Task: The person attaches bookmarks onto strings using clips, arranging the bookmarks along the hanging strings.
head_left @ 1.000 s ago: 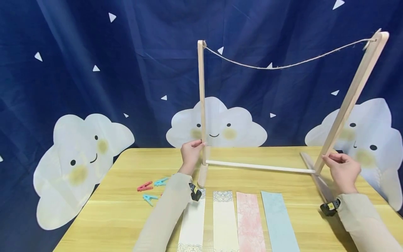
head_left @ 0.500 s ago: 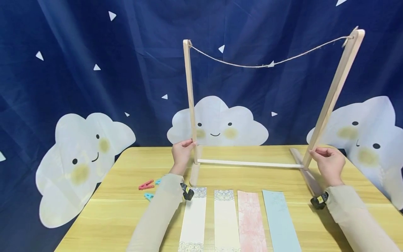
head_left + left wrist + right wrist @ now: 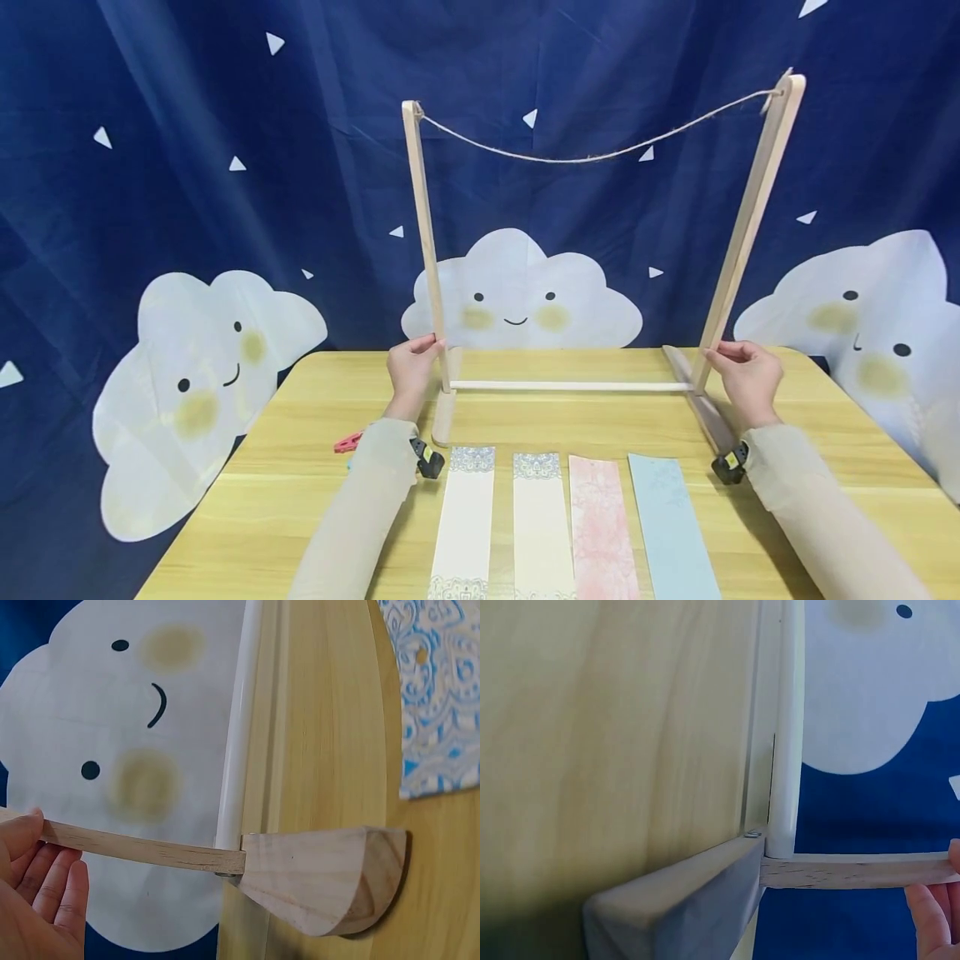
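A wooden frame stands at the back of the table, with two posts, a white crossbar [image 3: 570, 386] and a sagging twine [image 3: 555, 160] tied between the post tops. My left hand [image 3: 414, 371] pinches the left post [image 3: 424, 225] low down, just above the crossbar; the left wrist view shows thumb and fingers on the thin wood, near the rounded foot [image 3: 315, 877]. On the other side, my right hand [image 3: 748, 379] pinches the right post [image 3: 750, 208] at a similar height. Only its fingertips show at the edge of the right wrist view, beyond the right foot [image 3: 682, 900].
In front of the frame lie paper strips: a white patterned one [image 3: 465, 517], a cream patterned one [image 3: 542, 525], a pink one [image 3: 602, 529] and a blue one [image 3: 671, 525]. A red clothespin [image 3: 348, 442] shows beside the left sleeve. A dark blue cloud-print curtain [image 3: 345, 167] hangs behind the table.
Both hands have moved the wooden frame leftward across the table, and it now stands more squarely behind the paper strips. The left sleeve now covers most of the blue clothespins.
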Tool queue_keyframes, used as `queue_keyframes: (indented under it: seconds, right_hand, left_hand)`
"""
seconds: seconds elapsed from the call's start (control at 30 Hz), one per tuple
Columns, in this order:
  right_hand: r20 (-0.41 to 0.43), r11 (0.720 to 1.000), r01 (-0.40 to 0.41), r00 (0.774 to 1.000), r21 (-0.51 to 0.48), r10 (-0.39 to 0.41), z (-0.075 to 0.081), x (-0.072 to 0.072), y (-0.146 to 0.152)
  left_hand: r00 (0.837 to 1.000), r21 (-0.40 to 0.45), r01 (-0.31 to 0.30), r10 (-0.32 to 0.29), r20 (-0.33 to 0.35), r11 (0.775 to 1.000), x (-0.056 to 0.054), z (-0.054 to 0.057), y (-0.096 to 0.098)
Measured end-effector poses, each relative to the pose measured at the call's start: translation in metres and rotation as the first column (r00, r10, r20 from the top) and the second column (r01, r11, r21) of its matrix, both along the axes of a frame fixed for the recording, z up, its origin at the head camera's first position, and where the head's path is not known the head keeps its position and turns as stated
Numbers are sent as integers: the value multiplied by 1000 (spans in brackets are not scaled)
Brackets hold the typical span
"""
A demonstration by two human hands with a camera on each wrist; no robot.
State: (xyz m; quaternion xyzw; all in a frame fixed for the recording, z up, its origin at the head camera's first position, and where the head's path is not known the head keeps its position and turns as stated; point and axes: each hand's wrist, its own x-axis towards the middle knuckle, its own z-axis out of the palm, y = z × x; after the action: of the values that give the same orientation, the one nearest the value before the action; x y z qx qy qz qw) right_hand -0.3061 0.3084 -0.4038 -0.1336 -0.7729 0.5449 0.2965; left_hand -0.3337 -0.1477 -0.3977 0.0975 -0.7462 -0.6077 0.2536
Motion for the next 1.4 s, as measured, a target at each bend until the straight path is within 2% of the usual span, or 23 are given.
queue_keyframes:
  seconds: [0.33,0.6,0.8,1.2,1.4]
  right_hand:
    - [-31,1000,-14,999,-7,14,0,-6,-11]
    - [-6,999,-36,999,-28,36,-2,-8,-15]
    - [2,999,-40,999,-5,40,-2,-8,-19]
    - [28,998,-54,998,21,53,-2,-10,-27]
    - [7,998,-57,998,34,57,-2,-8,-29]
  left_hand:
    - [1000,12,-14,14,8,1000,0,0,-11]
    - [999,-9,-41,41,7,999,2,1,-16]
    - [999,0,-37,37,14,999,3,1,-20]
    - [997,-15,-81,81,15,997,3,-1,-29]
    - [1000,0,-18,18,-1,1000,5,-1,-35]
